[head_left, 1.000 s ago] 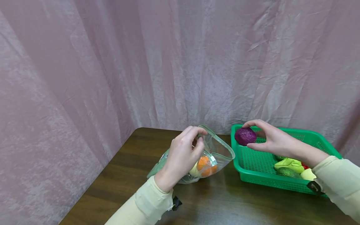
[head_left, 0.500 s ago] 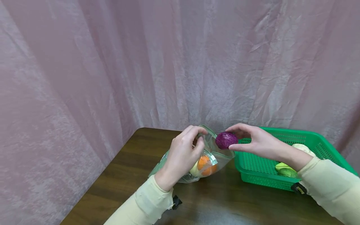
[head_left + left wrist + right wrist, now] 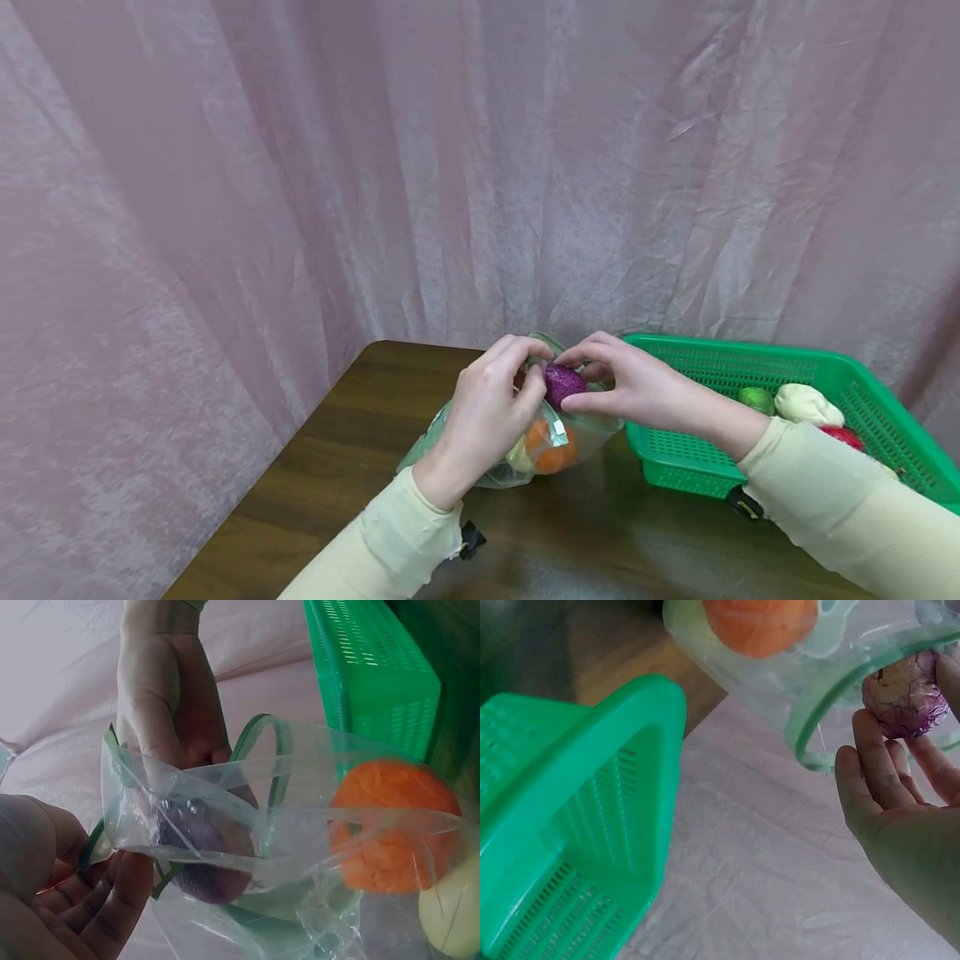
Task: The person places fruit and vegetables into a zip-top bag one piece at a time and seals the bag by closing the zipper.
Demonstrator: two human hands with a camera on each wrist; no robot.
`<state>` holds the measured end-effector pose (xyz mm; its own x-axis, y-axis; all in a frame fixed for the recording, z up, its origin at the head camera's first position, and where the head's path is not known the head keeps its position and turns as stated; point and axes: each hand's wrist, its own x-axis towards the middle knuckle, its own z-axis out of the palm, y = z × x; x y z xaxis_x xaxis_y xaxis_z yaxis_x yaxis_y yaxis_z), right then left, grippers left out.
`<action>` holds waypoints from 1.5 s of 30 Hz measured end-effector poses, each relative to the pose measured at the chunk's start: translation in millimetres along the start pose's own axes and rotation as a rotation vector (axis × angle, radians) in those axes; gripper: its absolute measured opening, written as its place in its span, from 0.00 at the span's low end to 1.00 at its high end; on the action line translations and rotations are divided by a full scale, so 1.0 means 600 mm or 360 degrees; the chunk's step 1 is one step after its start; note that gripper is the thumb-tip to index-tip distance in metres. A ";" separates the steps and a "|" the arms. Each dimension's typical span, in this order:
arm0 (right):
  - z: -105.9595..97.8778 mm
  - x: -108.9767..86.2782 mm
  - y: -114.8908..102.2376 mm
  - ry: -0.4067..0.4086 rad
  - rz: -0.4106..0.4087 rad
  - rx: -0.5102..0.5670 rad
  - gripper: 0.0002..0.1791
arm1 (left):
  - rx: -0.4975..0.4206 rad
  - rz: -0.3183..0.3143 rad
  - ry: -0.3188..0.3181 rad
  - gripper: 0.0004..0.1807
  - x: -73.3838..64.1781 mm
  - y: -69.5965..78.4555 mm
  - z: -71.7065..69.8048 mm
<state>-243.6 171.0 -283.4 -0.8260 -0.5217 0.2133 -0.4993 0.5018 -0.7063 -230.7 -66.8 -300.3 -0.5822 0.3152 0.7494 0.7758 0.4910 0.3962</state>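
My left hand (image 3: 491, 400) pinches the green-edged rim of a clear zip bag (image 3: 300, 900), keeping its mouth apart. An orange pumpkin-like vegetable (image 3: 394, 825) and a pale yellowish one (image 3: 454, 907) lie inside the bag. My right hand (image 3: 630, 383) holds a small purple cabbage (image 3: 564, 385) between thumb and fingers at the bag's mouth. In the right wrist view the cabbage (image 3: 906, 694) sits within the green rim, its root end showing. Through the film, the left wrist view shows it as a dim purple shape, with the right fingers behind it.
A green perforated basket (image 3: 682, 471) stands on the right of the brown wooden table (image 3: 315, 467). In it are a white vegetable (image 3: 808, 405), a small green one (image 3: 756, 400) and a red one (image 3: 843, 435). A pink curtain (image 3: 480, 167) hangs behind the table.
My right hand has carried the purple cabbage left, from over the basket into the bag's mouth. My left hand has stayed in place at the bag's rim.
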 end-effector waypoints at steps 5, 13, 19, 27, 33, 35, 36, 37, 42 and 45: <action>0.018 0.010 0.002 -0.0040 -0.0019 -0.0032 0.22 | -0.0001 -0.0004 -0.0011 0.10 -0.001 0.000 0.000; 0.019 0.006 0.002 -0.0066 -0.0036 -0.0204 0.14 | -0.0034 -0.0016 0.0027 0.10 -0.002 -0.001 0.000; -0.015 -0.022 0.017 0.0105 0.0002 -0.0406 0.15 | -0.0048 -0.0016 0.0029 0.11 0.001 -0.003 -0.001; -0.080 -0.064 0.073 0.0291 0.0020 -0.0876 0.22 | -0.0039 -0.0022 0.0047 0.12 0.002 -0.002 -0.002; -0.133 -0.083 0.127 0.0224 0.0121 -0.1291 0.27 | -0.0029 -0.0017 0.0061 0.12 0.000 -0.005 -0.002; -0.146 -0.089 0.145 0.0162 0.0180 -0.1365 0.29 | -0.0035 -0.0027 0.0060 0.12 -0.001 -0.006 -0.002; -0.151 -0.092 0.153 0.0130 0.0210 -0.1394 0.30 | -0.0038 -0.0032 0.0058 0.12 -0.002 -0.006 -0.002; -0.155 -0.095 0.162 0.0102 0.0234 -0.1417 0.30 | -0.0039 -0.0038 0.0055 0.11 -0.003 -0.005 -0.002; -0.173 -0.108 0.197 -0.0030 0.0363 -0.1459 0.32 | -0.0047 -0.0054 0.0055 0.11 -0.006 -0.003 -0.003; -0.181 -0.110 0.213 -0.0108 0.0454 -0.1459 0.33 | -0.0040 -0.0053 0.0063 0.11 -0.006 -0.003 -0.004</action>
<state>-281.2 344.5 -314.3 -0.9456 -0.3207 0.0552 -0.3157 0.9452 0.0830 -229.3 -70.7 -302.8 -0.5981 0.2667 0.7557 0.7624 0.4798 0.4341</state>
